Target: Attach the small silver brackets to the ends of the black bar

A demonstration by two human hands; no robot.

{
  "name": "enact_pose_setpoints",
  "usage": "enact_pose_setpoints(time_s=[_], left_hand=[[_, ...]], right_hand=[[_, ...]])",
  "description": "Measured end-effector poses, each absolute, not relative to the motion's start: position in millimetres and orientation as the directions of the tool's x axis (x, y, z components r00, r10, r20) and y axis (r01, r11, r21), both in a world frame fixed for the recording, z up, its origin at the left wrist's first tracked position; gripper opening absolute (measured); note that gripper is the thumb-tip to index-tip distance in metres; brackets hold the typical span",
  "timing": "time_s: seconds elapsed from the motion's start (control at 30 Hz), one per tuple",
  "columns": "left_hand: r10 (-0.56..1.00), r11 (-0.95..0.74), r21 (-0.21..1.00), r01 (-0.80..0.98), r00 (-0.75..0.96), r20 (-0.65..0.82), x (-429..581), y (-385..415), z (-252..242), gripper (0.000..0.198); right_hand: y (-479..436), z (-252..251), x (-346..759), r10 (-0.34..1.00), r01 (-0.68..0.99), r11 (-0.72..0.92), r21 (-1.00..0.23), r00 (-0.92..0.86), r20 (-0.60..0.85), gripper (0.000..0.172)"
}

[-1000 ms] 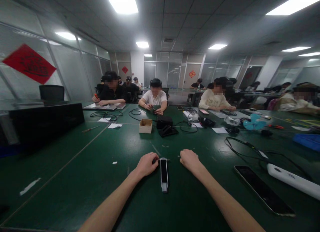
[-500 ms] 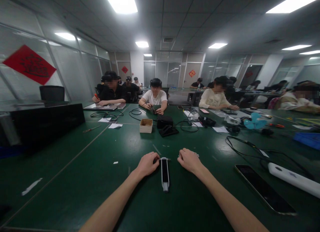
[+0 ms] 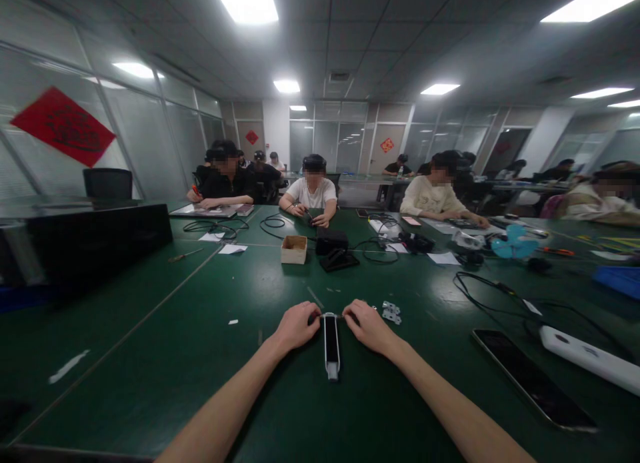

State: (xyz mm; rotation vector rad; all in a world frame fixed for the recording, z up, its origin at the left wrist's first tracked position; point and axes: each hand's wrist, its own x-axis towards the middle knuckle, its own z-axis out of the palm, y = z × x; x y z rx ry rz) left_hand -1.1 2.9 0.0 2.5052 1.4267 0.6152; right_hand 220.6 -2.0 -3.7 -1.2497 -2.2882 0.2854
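Observation:
On the green table before me lies a slim white-framed device [image 3: 331, 346] with a long black face and a grey near end. A thin rod crosses its far end, sticking out on both sides. My left hand [image 3: 299, 324] is closed at the rod's left end, fingertips pinched together. At the right end, the fingers of my right hand [image 3: 367, 324] are also pinched; what sits between them is too small to make out. Small silver metal plates [image 3: 391, 312] lie just beyond my right hand.
A dark phone [image 3: 533, 378] and a white bar-shaped object [image 3: 587, 353] lie on the right, near black cables [image 3: 473, 286]. Farther off stand a small open box [image 3: 293, 251], a black case [image 3: 332, 242] and a blue fan [image 3: 515, 243]. Several people sit around the table.
My right hand has moved left from the metal plates to the rod's right end, leaving the plates uncovered. My left hand stays at the device's left side.

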Motion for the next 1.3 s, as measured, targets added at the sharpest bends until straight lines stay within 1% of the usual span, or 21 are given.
enact_pose_setpoints(time_s=[0.23, 0.57, 0.77, 1.0, 1.2, 1.3], left_hand=[[0.868, -0.496, 0.373, 0.784, 0.441, 0.227, 0.1, -0.1, 5.1, 0.016], [0.871, -0.492, 0.377, 0.785, 0.442, 0.216, 0.4, -1.7, 8.8, 0.016], [0.861, -0.509, 0.372, 0.777, 0.449, 0.239, -1.1, 0.8, 4.4, 0.016], [0.855, -0.518, 0.366, 0.774, 0.452, 0.255, -1.0, 3.3, 0.0, 0.016], [0.853, -0.520, 0.368, 0.771, 0.456, 0.252, -1.7, 2.7, 0.3, 0.016], [0.851, -0.525, 0.374, 0.765, 0.461, 0.253, -1.9, 2.2, 1.3, 0.015]], right_hand=[[-2.9, -4.1, 220.9, 0.827, 0.698, 0.562, -0.444, -0.457, 0.328, 0.023], [-5.8, -0.1, 218.1, 0.839, 0.687, 0.545, -0.482, -0.449, 0.308, 0.024], [-11.3, 7.0, 216.6, 0.856, 0.697, 0.516, -0.498, -0.439, 0.273, 0.023], [-7.5, 1.8, 217.4, 0.834, 0.671, 0.552, -0.496, -0.449, 0.321, 0.023], [-8.8, 3.9, 220.3, 0.838, 0.647, 0.542, -0.536, -0.462, 0.291, 0.025], [-9.0, 5.1, 222.0, 0.827, 0.633, 0.559, -0.536, -0.474, 0.302, 0.026]])
